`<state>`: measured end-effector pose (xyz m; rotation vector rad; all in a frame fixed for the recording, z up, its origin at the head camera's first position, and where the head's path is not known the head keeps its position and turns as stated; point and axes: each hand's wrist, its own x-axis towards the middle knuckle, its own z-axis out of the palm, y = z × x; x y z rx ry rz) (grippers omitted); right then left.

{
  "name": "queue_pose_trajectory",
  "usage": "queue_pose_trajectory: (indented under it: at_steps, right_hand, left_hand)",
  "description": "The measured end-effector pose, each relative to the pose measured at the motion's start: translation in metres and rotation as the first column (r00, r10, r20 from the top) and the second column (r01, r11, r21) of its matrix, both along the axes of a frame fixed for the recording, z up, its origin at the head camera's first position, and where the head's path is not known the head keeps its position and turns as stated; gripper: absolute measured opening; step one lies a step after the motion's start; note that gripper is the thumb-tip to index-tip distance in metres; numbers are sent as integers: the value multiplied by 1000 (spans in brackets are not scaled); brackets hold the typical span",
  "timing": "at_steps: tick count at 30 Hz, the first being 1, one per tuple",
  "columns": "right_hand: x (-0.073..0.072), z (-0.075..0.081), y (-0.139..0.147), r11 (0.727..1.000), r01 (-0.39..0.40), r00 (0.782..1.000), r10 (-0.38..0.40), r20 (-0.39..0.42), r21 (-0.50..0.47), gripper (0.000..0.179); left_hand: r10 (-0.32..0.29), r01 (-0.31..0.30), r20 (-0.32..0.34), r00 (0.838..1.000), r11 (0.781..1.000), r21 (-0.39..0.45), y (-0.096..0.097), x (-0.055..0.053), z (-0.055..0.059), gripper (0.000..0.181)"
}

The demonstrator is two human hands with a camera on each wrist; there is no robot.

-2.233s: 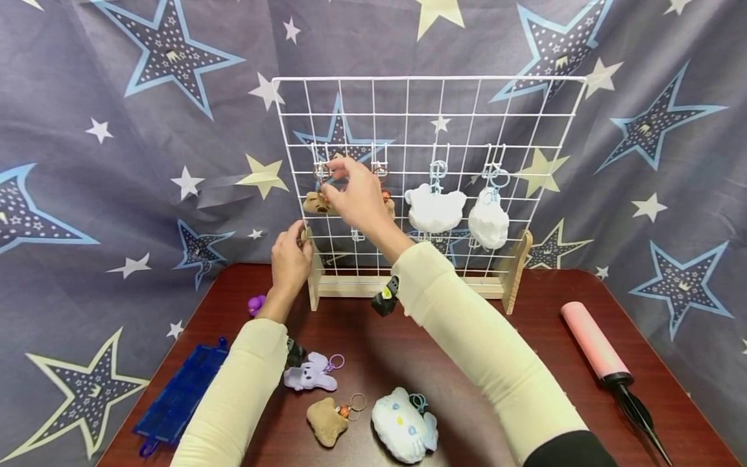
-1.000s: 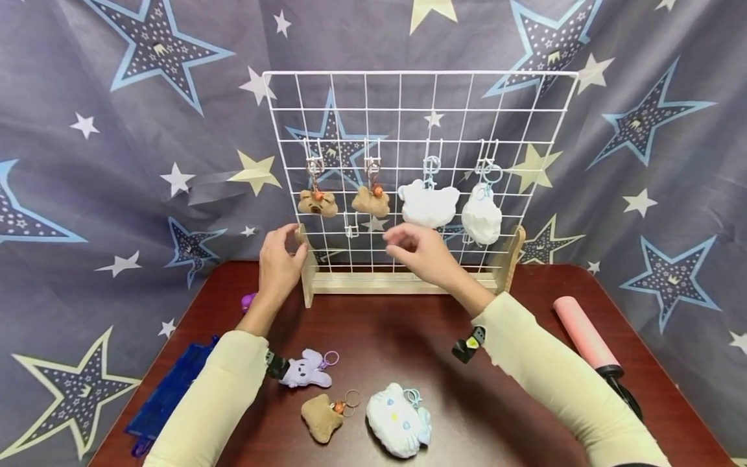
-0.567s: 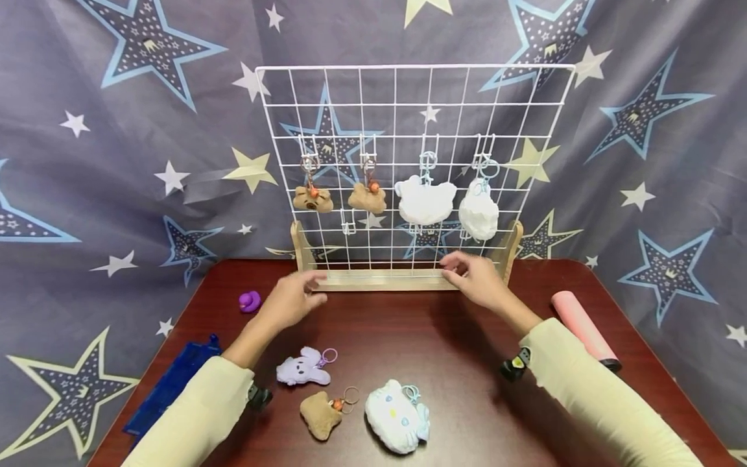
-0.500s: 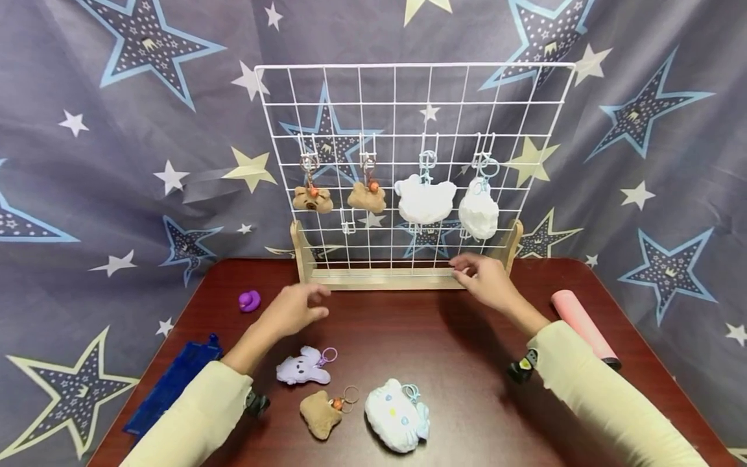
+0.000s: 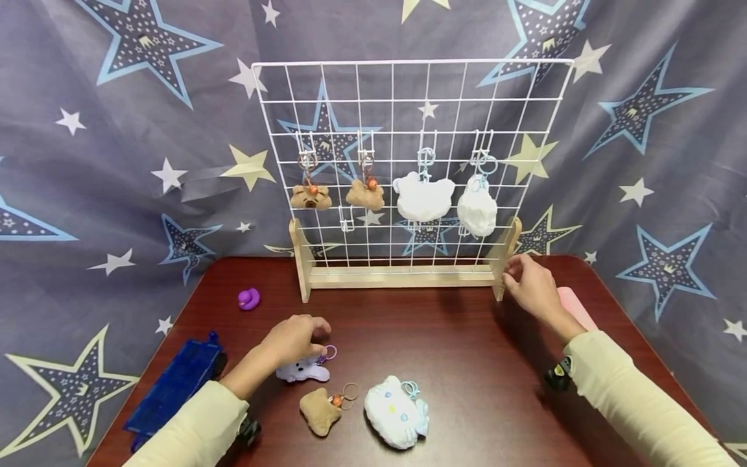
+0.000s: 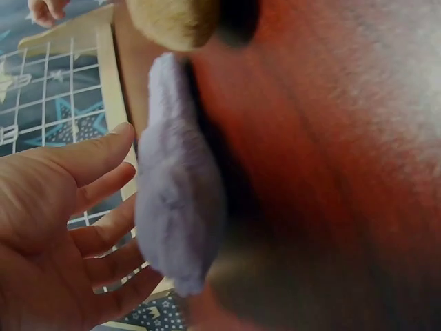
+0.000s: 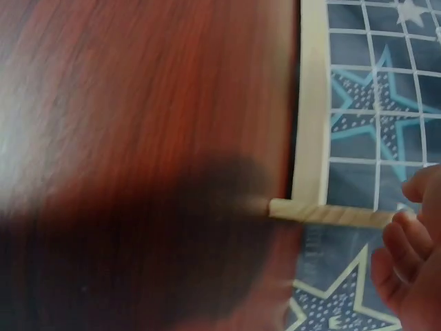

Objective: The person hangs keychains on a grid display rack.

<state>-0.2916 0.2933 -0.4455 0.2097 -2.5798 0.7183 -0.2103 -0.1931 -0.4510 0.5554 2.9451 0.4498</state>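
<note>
My left hand (image 5: pixel 294 338) hovers over a lilac bunny plush keychain (image 5: pixel 303 370) lying on the table, partly covering it in the head view. In the left wrist view, thumb and fingers are spread beside the bunny's body (image 6: pixel 180 200). My right hand (image 5: pixel 533 285), fingers loosely bent and holding nothing, is right at the right wooden foot (image 5: pixel 506 263) of a white wire grid rack (image 5: pixel 392 100). From the rack's hooks hang two brown bear keychains (image 5: pixel 365 194) and two white plush keychains (image 5: pixel 425 198).
A brown plush keychain (image 5: pixel 320 412) and a white kitty plush keychain (image 5: pixel 397 415) lie at the front of the table (image 5: pixel 455 350). At left are a purple duck (image 5: pixel 249 299) and a blue plastic tray (image 5: pixel 175 386). A pink cylinder (image 5: pixel 576 308) lies partly behind my right arm.
My right hand has come down from the hanging bear and moved right to the rack's far foot. My left hand has left the rack's left foot and moved down over the bunny.
</note>
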Motion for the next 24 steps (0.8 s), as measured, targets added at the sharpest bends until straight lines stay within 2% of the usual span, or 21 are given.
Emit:
queue_pose_trajectory:
  at_steps: [5,10,17,24]
  right_hand:
    - [-3,-10,4,997,79,994,-79,77,5,39]
    - [-5,-18,5,993,111,985,-116,124,44,46]
    - [-8,-26,3,988,132,979,-143,146,81,46]
    - [-10,-27,1,983,164,974,-175,144,82,44]
  left_hand:
    - [-9,9,-19,1000,999,-38,3,4,-7,33]
    - [-39,37,-36,999,998,-51,7,6,-9,33]
    - [-44,40,-69,997,998,-55,6,8,-12,24]
    - [-36,31,-102,994,998,-51,5,9,-15,19]
